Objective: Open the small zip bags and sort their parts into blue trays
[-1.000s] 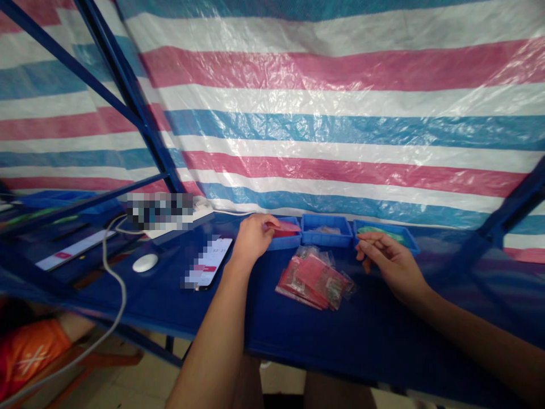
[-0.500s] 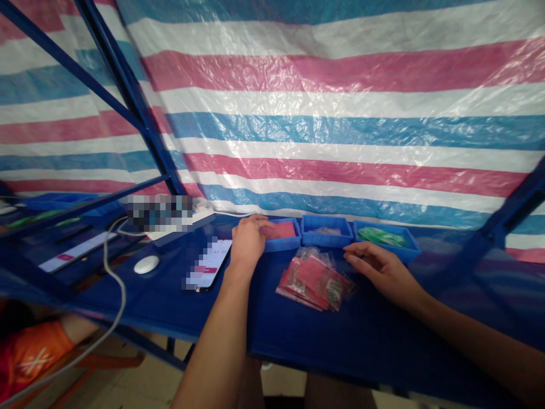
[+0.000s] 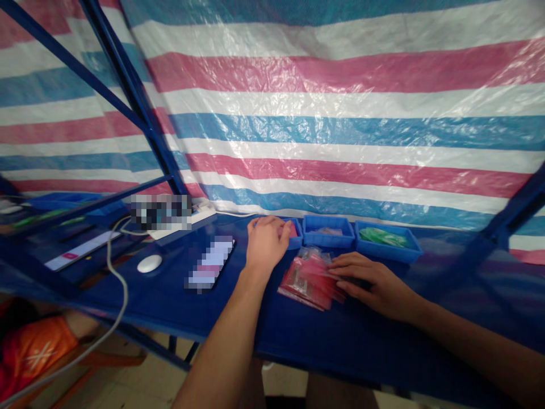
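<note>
My left hand (image 3: pixel 268 241) reaches over the left blue bin (image 3: pixel 294 243), which holds red pieces (image 3: pixel 293 229). Its thumb stands apart from the bent fingers; the fingertips are partly hidden over the bin. In front of the bins lies a pile of clear plastic packets with red contents (image 3: pixel 304 284). At the pile's right side, my right hand (image 3: pixel 368 278) has thumb and fingers closed on the edge of a red packet (image 3: pixel 321 266), blurred by motion.
A middle blue bin (image 3: pixel 327 241) holds clear plastic pieces; a right blue bin (image 3: pixel 406 254) holds green ones. On the left are a phone (image 3: pixel 213 258), a white mouse-shaped object (image 3: pixel 150 263), a white power strip (image 3: pixel 187 222) and a hanging cable (image 3: pixel 121 284). A person's orange sleeve (image 3: pixel 42 346) shows lower left.
My left hand has moved right, farther over the left bin. My right hand has moved left and down onto the packet pile and taken hold of a red packet there.
</note>
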{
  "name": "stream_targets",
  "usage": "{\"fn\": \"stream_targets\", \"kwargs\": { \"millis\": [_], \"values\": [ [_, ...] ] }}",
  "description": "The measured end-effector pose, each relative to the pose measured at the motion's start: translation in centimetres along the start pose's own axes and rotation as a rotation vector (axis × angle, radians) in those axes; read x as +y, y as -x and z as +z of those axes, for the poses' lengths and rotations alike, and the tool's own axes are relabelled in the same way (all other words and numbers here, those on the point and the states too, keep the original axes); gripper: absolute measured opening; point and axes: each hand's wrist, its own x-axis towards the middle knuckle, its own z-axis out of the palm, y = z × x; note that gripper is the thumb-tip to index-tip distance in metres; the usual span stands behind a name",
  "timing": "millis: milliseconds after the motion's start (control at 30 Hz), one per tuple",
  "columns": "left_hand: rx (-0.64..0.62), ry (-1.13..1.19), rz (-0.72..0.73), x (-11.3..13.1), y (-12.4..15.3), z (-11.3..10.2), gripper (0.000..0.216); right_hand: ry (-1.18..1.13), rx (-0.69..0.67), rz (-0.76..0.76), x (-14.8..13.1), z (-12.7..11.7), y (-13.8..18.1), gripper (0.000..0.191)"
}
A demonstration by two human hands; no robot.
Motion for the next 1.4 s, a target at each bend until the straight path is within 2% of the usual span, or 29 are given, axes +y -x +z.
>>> {"fn": "stream_targets", "kwargs": {
  "millis": [67,167,233,333,500,633,800,867,1033,1100,1233,1400],
  "values": [
    [-0.002,0.168,0.147,1.4,0.2,0.1,0.030,-0.002,0.109,0.062,-0.1,-0.2,0.0,0.028],
    [-0.135,0.420,0.411,3.6,0.8,0.8,0.026,-0.024,0.278,0.172,0.3,-0.4,0.2,0.026],
    [-0.207,0.525,0.465,4.5,1.3,1.5,0.036,-0.070,0.380,0.221,0.8,-0.4,0.3,0.026],
    [-0.253,0.551,0.392,5.1,1.9,2.6,0.029,-0.205,0.471,0.267,1.2,-0.3,0.4,0.025],
    [-0.232,0.667,0.250,5.2,1.9,3.0,0.023,-0.323,0.436,0.304,0.6,0.0,0.2,0.032],
    [-0.281,0.690,0.194,5.0,1.8,3.1,0.028,-0.330,0.457,0.293,0.7,-0.2,0.1,0.026],
    [-0.398,0.757,-0.030,4.3,1.6,3.3,0.041,-0.111,0.539,0.170,1.4,-0.8,0.1,0.019],
    [-0.435,0.826,-0.082,4.3,1.5,3.2,0.041,-0.028,0.505,0.125,1.8,-0.9,0.2,0.020],
    [-0.432,0.989,-0.182,4.3,1.3,3.3,0.046,0.086,0.373,0.037,2.2,-0.8,0.2,0.026],
    [-0.438,1.032,-0.191,4.3,1.3,3.6,0.041,0.125,0.350,0.038,2.2,-0.6,0.1,0.032],
    [-0.330,1.149,-0.171,4.2,1.3,3.8,0.055,0.127,0.340,0.075,2.2,-0.3,0.2,0.045],
    [-0.318,1.181,-0.143,4.9,1.3,3.3,0.044,-0.130,0.433,0.189,2.0,-0.1,0.4,0.045]
  ]
}}
